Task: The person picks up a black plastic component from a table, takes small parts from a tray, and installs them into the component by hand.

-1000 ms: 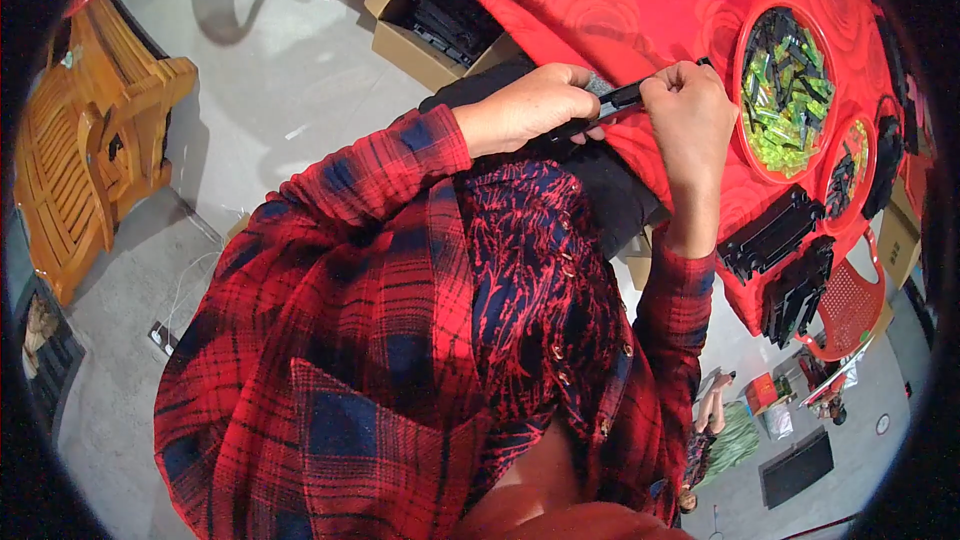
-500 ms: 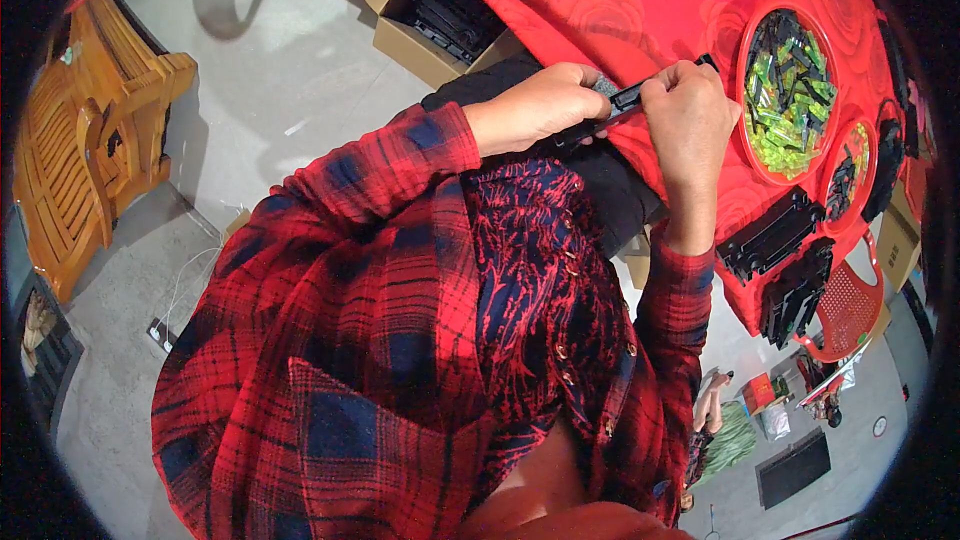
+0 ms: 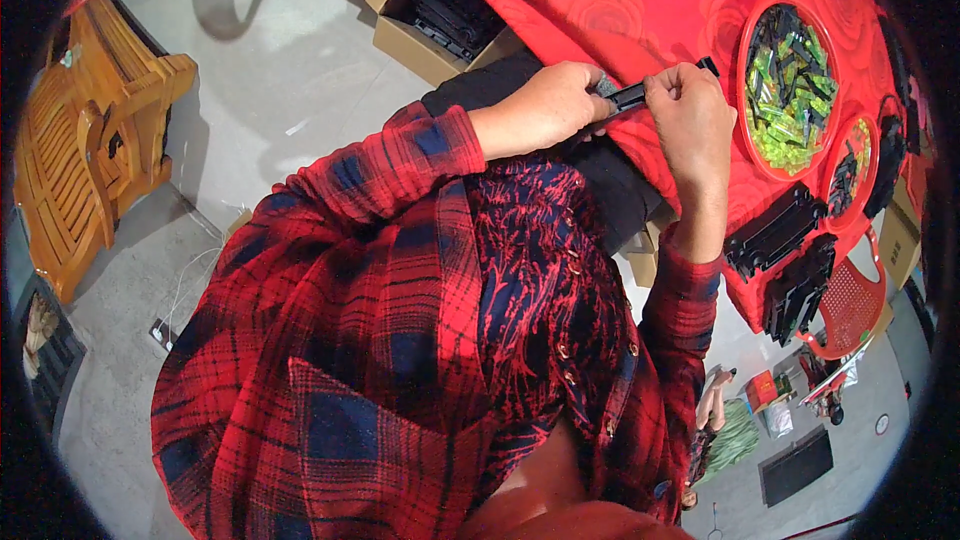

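Both my hands are closed on one long, narrow black plastic part held at the table's near edge. My left hand grips its lower left end, with the fingertips partly hidden. Thumb and fingers of my right hand pinch it nearer the upper right end, which sticks out past the knuckles. Just right of that hand stands a round red basket of small black and yellow-green pieces. Similar black parts lie stacked by the table's edge, below the basket.
A red rose-patterned cloth covers the table. Beyond my left arm an open cardboard box holds more black parts. A smaller red basket and a red plastic chair are at right. A wooden chair stands far left.
My right hand has shifted slightly, and my left hand sits a little closer along the black part. Both hands keep their hold on it.
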A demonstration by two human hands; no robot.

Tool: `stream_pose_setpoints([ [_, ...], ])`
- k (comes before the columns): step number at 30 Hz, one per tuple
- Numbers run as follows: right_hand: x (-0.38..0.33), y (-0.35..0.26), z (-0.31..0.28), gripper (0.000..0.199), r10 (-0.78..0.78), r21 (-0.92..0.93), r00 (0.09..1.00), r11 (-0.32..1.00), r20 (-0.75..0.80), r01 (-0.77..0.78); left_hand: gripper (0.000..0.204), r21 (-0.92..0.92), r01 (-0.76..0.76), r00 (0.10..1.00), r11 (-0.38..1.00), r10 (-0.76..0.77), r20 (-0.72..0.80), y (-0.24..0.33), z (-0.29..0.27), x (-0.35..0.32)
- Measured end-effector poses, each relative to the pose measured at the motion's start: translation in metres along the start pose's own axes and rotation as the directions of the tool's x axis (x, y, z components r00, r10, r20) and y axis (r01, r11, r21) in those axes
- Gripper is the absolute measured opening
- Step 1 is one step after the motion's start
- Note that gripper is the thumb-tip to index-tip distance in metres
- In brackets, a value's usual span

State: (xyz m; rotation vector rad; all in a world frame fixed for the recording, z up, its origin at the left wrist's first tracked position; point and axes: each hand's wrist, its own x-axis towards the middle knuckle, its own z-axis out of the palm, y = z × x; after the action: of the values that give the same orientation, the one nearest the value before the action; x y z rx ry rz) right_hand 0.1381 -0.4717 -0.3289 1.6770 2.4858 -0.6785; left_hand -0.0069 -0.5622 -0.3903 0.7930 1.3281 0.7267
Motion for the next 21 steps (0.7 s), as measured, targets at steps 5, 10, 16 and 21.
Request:
stream_pose_setpoints([
  [5,-0.001,0.0,0.004,0.02,-0.026,-0.054,0.999,0.998,-0.02,0.025,0.024,0.003,-0.054,0.998,0.999,0.054,-0.026,-0.001,0.005,-0.003],
  [10,-0.004,-0.006,0.004,0.019,-0.082,-0.228,0.99,0.972,-0.111,0.054,0.025,0.108,-0.043,0.995,0.993,0.053,-0.083,0.003,0.004,-0.004],
  [16,-0.005,-0.001,0.001,0.02,-0.091,-0.186,0.99,0.98,-0.105,0.07,0.028,0.171,-0.037,0.991,0.985,0.058,-0.122,0.006,0.002,-0.003],
  [21,-0.007,0.0,0.005,0.022,-0.038,-0.124,0.993,0.992,-0.112,0.024,0.027,0.034,0.02,0.998,0.999,-0.018,-0.064,0.005,-0.001,0.0],
])
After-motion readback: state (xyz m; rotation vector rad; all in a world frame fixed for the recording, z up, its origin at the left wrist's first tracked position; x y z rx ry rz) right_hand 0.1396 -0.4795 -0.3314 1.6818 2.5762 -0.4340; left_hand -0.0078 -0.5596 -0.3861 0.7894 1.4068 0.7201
